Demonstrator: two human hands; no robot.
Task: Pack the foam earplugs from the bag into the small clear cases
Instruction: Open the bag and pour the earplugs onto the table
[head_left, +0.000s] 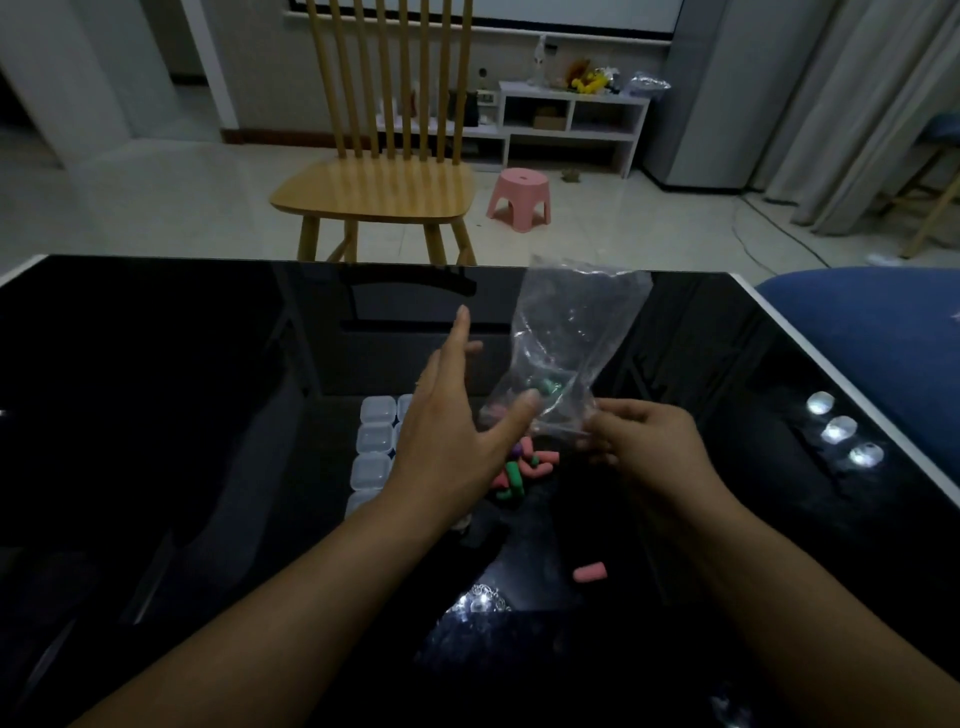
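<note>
Above spilled earplugs (524, 470), right hand (639, 441) pinches bag (566, 343).

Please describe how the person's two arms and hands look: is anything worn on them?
Both forearms are bare; no sleeves reach into view. The left hand and the right hand have no gloves, and I see no rings, watch or bracelet. The dim light hides finer details.

Cases (375, 451) left of earplug pile (524, 470) on table (156, 389), bag (566, 348) above pile, chair (384, 171) behind table.
</note>
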